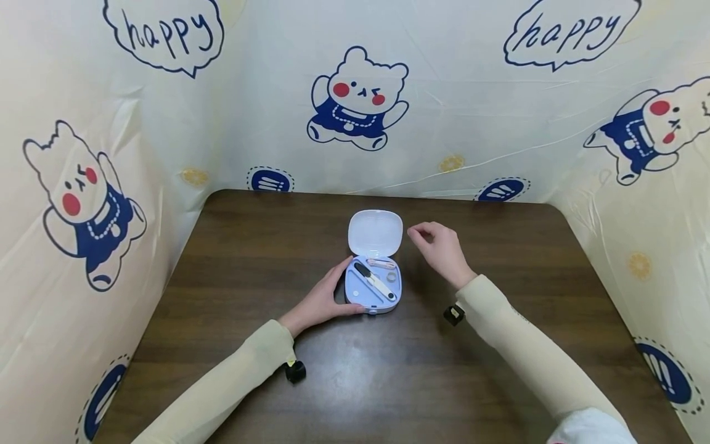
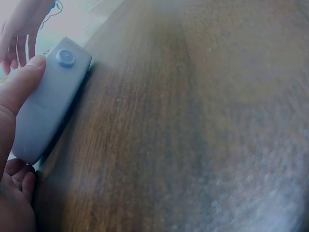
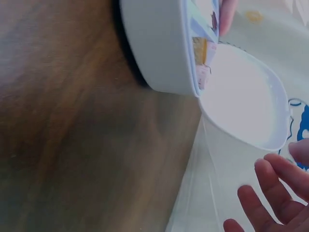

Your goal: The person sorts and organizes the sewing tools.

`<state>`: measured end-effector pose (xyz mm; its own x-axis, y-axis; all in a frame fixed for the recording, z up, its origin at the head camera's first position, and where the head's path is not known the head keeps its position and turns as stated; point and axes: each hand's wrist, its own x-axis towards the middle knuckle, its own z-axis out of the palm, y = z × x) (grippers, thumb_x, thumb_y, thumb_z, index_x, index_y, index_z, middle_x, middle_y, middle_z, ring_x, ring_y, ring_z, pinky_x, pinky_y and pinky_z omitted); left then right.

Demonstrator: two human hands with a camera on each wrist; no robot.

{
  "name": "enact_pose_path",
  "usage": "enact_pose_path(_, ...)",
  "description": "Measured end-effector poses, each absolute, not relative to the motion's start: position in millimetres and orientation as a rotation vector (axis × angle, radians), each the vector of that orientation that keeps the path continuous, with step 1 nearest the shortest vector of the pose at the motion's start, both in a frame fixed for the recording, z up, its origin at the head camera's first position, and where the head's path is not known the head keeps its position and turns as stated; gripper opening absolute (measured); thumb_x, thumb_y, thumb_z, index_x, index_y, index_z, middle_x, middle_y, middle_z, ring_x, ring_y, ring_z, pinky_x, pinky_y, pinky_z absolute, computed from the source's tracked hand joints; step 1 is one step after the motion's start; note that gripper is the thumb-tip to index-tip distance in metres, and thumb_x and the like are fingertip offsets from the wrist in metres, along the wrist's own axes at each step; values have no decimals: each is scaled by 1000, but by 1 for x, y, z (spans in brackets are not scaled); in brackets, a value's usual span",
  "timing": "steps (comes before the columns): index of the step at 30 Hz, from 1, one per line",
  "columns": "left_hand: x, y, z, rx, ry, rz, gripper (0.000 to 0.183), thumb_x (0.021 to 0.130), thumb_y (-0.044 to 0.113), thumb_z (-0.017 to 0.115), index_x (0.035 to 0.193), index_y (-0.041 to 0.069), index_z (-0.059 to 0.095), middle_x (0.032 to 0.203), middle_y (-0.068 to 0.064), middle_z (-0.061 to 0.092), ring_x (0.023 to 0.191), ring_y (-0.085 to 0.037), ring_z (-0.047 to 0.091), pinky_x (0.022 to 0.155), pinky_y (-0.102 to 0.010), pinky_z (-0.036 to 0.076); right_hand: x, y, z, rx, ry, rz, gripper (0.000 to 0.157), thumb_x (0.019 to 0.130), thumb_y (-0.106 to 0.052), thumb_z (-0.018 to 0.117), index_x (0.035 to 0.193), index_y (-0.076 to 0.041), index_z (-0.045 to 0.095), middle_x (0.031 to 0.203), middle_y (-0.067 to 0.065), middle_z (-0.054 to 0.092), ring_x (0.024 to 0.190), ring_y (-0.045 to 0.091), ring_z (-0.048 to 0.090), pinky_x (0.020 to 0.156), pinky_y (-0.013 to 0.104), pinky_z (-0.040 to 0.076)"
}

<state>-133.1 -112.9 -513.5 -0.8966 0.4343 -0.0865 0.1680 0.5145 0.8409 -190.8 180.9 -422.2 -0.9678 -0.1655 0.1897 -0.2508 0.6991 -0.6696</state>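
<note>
A small light-blue box stands on the table with its hinged translucent white lid raised. My left hand grips the box from the left, thumb along its front and fingers at its far left side. In the left wrist view the thumb lies close to a round button on the box's front. Inside the box sit a slim black-and-white tool, a small round greyish piece and a pinkish item. My right hand hovers right of the lid, fingers loosely bent, holding nothing visible.
The dark wooden table surrounds the box. A pale curtain with printed bears hangs behind and on both sides. A small black device sits at the left wrist and another black device at the right.
</note>
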Motion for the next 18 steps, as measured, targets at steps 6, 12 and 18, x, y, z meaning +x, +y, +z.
enact_pose_path(6, -134, -112, -513, 506, 2478, 1304, 117, 80, 57, 87, 168, 29, 16, 171, -2, 22, 156, -20, 24, 124, -48, 27, -207, 180, -424, 308, -2789, 1289, 34, 107, -31, 61, 123, -4, 74, 119, 15, 73, 105, 30, 66, 94, 49, 54)
enact_pose_path(12, -134, -112, -512, 511, 2481, 1315, 117, 79, 56, 87, 168, 28, 17, 171, -2, 23, 156, -21, 24, 124, -49, 27, -221, 178, -426, 220, -2778, 1581, 42, 108, -40, 58, 125, -4, 72, 126, 21, 70, 116, 39, 64, 100, 53, 53)
enact_pose_path(18, -134, -112, -514, 506, 2489, 1321, 117, 79, 55, 88, 168, 26, 18, 171, -2, 24, 156, -20, 25, 124, -48, 27, -230, 173, -428, 146, -2769, 1843, 49, 109, -42, 55, 129, 1, 67, 128, 27, 65, 122, 48, 59, 103, 59, 51)
